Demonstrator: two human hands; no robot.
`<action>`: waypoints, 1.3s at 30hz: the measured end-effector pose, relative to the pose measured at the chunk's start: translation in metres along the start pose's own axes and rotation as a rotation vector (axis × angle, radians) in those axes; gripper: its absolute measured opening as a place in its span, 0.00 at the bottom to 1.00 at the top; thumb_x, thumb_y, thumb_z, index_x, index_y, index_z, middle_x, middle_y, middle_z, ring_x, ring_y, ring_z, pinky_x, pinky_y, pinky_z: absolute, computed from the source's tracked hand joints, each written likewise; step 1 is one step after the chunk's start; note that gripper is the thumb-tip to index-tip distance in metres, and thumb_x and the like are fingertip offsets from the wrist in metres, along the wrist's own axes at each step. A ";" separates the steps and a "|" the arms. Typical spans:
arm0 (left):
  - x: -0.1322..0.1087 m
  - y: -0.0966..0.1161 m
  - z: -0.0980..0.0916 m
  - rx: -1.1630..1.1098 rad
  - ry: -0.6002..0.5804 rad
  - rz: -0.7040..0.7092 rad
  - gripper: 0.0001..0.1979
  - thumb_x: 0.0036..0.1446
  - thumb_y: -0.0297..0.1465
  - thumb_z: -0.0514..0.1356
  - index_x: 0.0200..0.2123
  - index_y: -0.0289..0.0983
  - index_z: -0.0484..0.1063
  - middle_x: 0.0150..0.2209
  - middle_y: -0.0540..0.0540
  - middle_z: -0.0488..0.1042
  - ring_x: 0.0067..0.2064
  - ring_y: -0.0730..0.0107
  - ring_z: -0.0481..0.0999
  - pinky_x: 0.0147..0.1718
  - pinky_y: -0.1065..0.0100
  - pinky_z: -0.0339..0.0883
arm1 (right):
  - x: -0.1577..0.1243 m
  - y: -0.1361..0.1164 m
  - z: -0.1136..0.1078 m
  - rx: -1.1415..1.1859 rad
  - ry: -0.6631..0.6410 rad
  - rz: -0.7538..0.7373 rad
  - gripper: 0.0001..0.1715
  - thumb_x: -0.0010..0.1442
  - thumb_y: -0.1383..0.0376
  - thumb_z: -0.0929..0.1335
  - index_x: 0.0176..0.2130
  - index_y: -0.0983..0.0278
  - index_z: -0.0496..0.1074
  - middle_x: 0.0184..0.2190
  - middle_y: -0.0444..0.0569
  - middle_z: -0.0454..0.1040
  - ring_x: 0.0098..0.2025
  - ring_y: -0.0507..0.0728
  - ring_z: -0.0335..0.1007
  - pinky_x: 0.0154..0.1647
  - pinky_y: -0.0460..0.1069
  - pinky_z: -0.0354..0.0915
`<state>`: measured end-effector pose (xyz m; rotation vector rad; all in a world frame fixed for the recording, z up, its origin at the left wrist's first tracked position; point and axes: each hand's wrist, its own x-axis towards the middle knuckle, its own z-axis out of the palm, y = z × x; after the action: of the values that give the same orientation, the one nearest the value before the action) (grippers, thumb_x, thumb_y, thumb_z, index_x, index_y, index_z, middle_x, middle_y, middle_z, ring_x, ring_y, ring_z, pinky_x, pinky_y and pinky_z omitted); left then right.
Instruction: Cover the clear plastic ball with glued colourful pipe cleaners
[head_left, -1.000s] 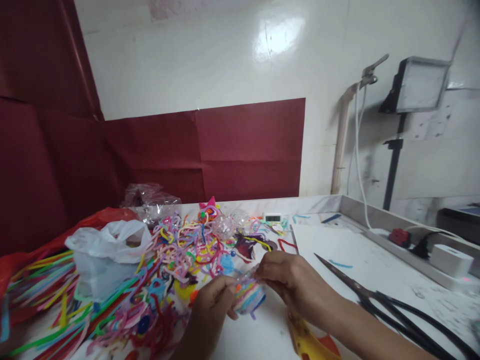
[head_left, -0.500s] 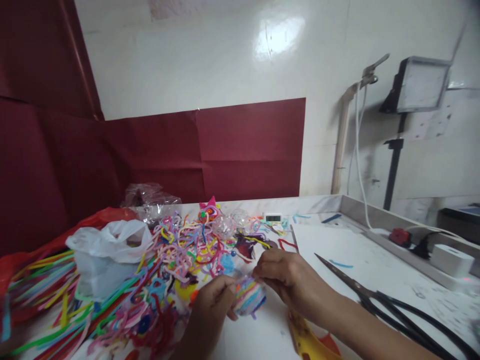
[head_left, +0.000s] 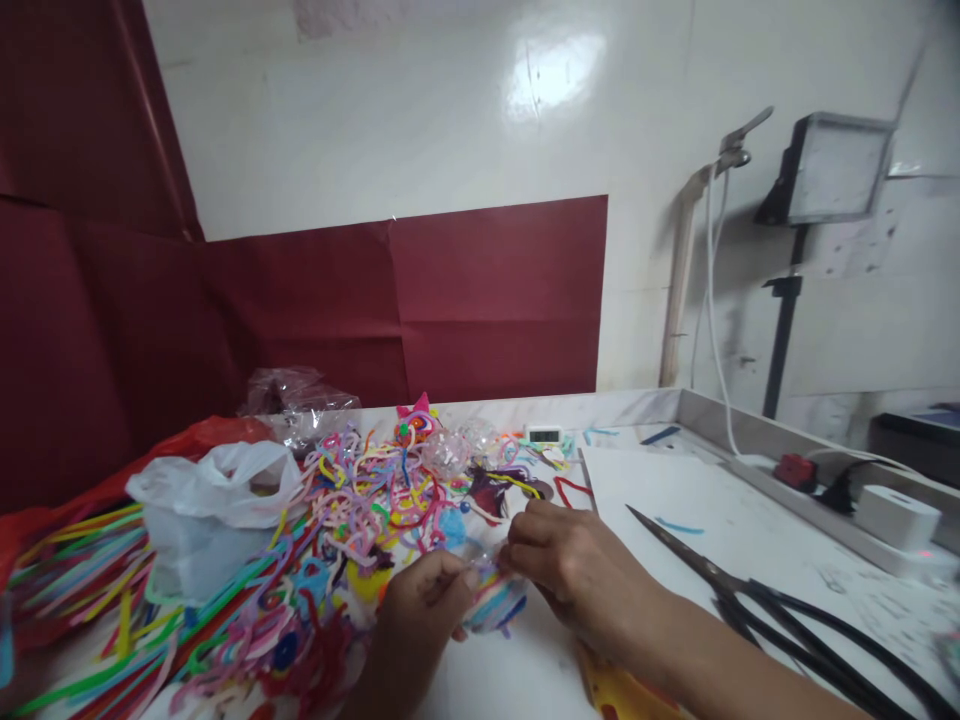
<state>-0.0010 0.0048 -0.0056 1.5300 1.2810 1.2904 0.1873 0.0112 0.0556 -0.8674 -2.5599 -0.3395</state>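
Note:
Low in the middle of the view, both hands pinch a small clear ball stuffed with colourful strands (head_left: 493,600). My left hand (head_left: 424,600) grips its left side with curled fingers. My right hand (head_left: 566,560) closes on its top right, fingertips meeting the left hand's. The ball sits just above the white table (head_left: 750,545). A heap of bent, multicoloured pipe cleaners (head_left: 375,500) lies directly behind the hands.
Large black scissors (head_left: 757,600) lie to the right. A white plastic bag (head_left: 206,510) and straight coloured sticks (head_left: 67,590) are at left. Clear balls (head_left: 450,450), a pink ornament (head_left: 414,420), a small digital display (head_left: 544,435), a power strip (head_left: 892,520), and a lamp stand (head_left: 784,310) stand farther back.
Both hands have shifted slightly left and down with the ball. My right fingers have moved closer over its top.

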 end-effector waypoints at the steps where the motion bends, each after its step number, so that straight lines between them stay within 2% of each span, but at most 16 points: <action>1: -0.001 0.003 0.000 -0.003 0.002 0.000 0.10 0.47 0.36 0.60 0.19 0.37 0.67 0.15 0.57 0.60 0.17 0.74 0.62 0.16 0.74 0.62 | 0.001 0.000 0.000 -0.012 -0.003 -0.006 0.12 0.62 0.72 0.63 0.29 0.63 0.72 0.27 0.45 0.72 0.31 0.54 0.64 0.29 0.48 0.54; 5: -0.002 0.012 -0.003 -0.027 0.007 -0.018 0.11 0.45 0.36 0.60 0.16 0.38 0.65 0.15 0.56 0.60 0.19 0.74 0.63 0.17 0.75 0.62 | 0.003 0.000 -0.002 0.060 0.030 0.013 0.12 0.62 0.71 0.64 0.29 0.63 0.74 0.27 0.47 0.73 0.34 0.55 0.64 0.33 0.48 0.55; 11: 0.001 0.011 -0.008 -0.056 -0.055 -0.037 0.12 0.43 0.36 0.62 0.16 0.38 0.65 0.15 0.56 0.61 0.19 0.73 0.64 0.18 0.73 0.63 | 0.005 0.007 -0.008 0.346 0.102 0.113 0.09 0.57 0.73 0.67 0.33 0.62 0.76 0.30 0.48 0.76 0.37 0.56 0.67 0.40 0.50 0.59; 17: 0.002 0.007 -0.003 -0.111 0.048 -0.056 0.12 0.40 0.38 0.63 0.16 0.38 0.66 0.13 0.56 0.61 0.17 0.74 0.62 0.17 0.73 0.62 | 0.008 0.015 -0.008 0.723 -0.002 0.336 0.10 0.51 0.76 0.68 0.32 0.65 0.76 0.28 0.46 0.77 0.30 0.52 0.70 0.31 0.45 0.63; 20: 0.002 0.006 -0.002 -0.115 0.046 -0.039 0.12 0.40 0.37 0.63 0.16 0.38 0.66 0.13 0.57 0.61 0.17 0.74 0.62 0.17 0.72 0.63 | 0.011 0.018 -0.002 0.835 -0.017 0.401 0.12 0.48 0.78 0.66 0.30 0.66 0.75 0.25 0.44 0.77 0.28 0.51 0.71 0.30 0.43 0.64; 26: 0.003 0.005 -0.004 -0.099 0.037 -0.046 0.14 0.40 0.39 0.65 0.16 0.38 0.66 0.13 0.56 0.62 0.17 0.74 0.63 0.18 0.72 0.63 | 0.015 0.028 0.007 0.847 -0.025 0.485 0.05 0.44 0.74 0.69 0.26 0.66 0.74 0.22 0.43 0.76 0.25 0.51 0.70 0.26 0.43 0.62; 34: 0.001 0.012 -0.003 -0.080 0.040 -0.092 0.17 0.37 0.43 0.67 0.15 0.39 0.65 0.13 0.56 0.62 0.17 0.73 0.63 0.19 0.72 0.64 | 0.017 0.030 0.006 0.810 0.011 0.557 0.07 0.40 0.75 0.69 0.23 0.65 0.71 0.18 0.38 0.68 0.22 0.48 0.63 0.23 0.41 0.57; 39: 0.002 0.009 -0.005 -0.119 0.015 -0.072 0.16 0.38 0.41 0.66 0.15 0.38 0.65 0.14 0.56 0.62 0.18 0.73 0.62 0.19 0.72 0.63 | 0.018 0.029 0.003 0.823 0.014 0.565 0.10 0.40 0.78 0.66 0.22 0.65 0.70 0.18 0.39 0.70 0.23 0.49 0.66 0.23 0.42 0.59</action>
<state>-0.0035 0.0048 0.0040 1.3816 1.2350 1.3102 0.1915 0.0436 0.0642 -1.1425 -1.9992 0.8048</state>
